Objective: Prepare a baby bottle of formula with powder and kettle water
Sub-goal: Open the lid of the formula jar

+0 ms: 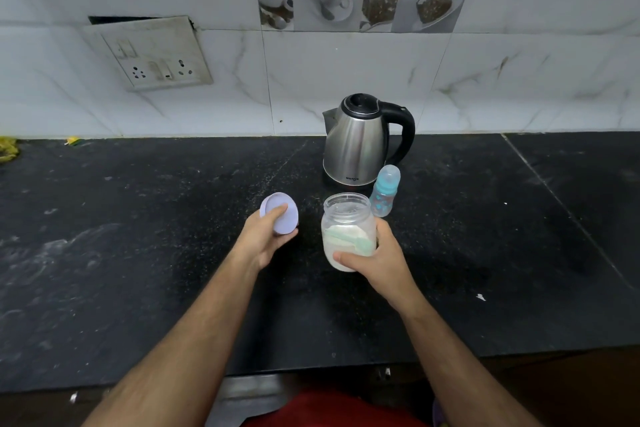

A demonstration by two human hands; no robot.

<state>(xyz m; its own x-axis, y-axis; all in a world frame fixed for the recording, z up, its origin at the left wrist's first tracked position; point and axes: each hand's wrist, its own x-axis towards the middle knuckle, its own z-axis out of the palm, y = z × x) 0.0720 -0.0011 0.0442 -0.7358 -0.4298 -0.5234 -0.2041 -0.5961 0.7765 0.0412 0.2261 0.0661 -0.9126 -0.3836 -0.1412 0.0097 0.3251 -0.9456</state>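
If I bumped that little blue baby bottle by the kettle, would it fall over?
Probably, yes. The baby bottle is tall and narrow, so a bump could tip it. It looks like light plastic and seems empty, so little weight holds it down. Its round sides mean it might roll along the black counter toward the kettle or the powder jar.

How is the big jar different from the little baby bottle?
The jar is open, its purple lid off in the left hand; the baby bottle is capped. The jar is wider and held by the right hand; the bottle stands alone, untouched. The jar holds white powder; the bottle looks blue. Both stand upright on the counter.
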